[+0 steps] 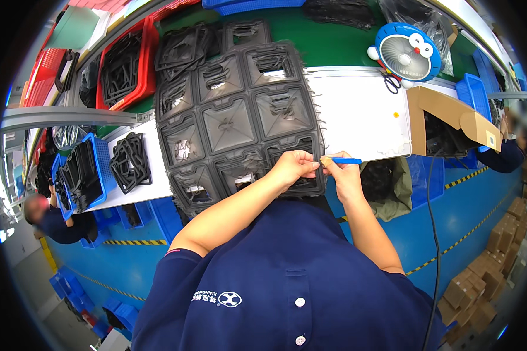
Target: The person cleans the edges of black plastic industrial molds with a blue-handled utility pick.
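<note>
A large dark grey-black moulded sheet (228, 124) lies on the white table, marked off into several square frames with thin torn webs in them. Ragged flash runs along its edges. My left hand (295, 169) is closed in a pinch at the sheet's near right corner, with fingertips on its rim. Just beside it, my right hand (344, 176) grips a slim blue-handled tool (346, 160), which points left toward that edge. The tool's tip is too small to make out. Both hands nearly touch.
Loose black frames (130, 162) lie left of the sheet, near a blue basket (101, 161) of similar frames. A red crate (148, 64) stands far left. At right are a blue fan (408, 52), scissors (391, 82) and an open cardboard box (417, 120). People sit at both sides.
</note>
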